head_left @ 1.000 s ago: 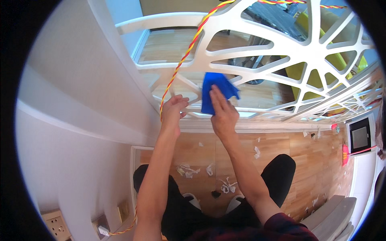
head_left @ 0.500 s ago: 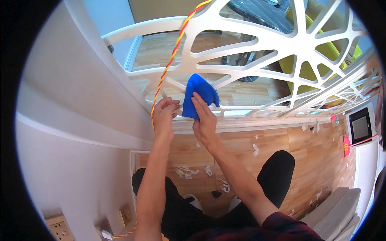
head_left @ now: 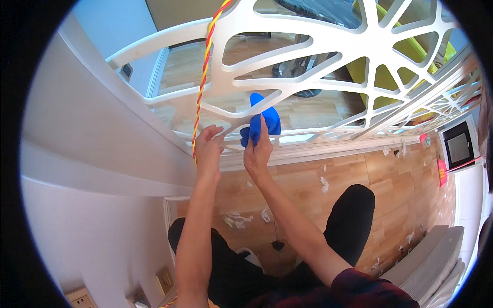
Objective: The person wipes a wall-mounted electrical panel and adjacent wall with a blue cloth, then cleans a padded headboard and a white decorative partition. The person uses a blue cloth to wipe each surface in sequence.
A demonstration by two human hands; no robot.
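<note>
A white openwork lattice panel (head_left: pixel 231 51) stands upright in front of me, cut with curved openings. My right hand (head_left: pixel 259 150) grips a blue cloth (head_left: pixel 270 122) wrapped around one of the panel's lower bars, with part of the cloth showing through an opening. My left hand (head_left: pixel 209 149) is at the lower left corner of the panel, its fingers curled at a bar there. Just left of that hand hangs a twisted red and yellow cord (head_left: pixel 203 77), passing in front of the panel.
A pale wall (head_left: pixel 102 133) rises close on my left, with sockets (head_left: pixel 82 296) low down. White scraps (head_left: pixel 238 220) litter the wood floor (head_left: pixel 303 205). Flat grey boards (head_left: pixel 434 262) lean at the right, near a pink dustpan (head_left: pixel 442 172). Yellow objects stand behind the lattice.
The blue cloth has gone from lying flat under my right fingers to being bunched around the bar. My right hand has turned and closed on it. The view has shifted slightly.
</note>
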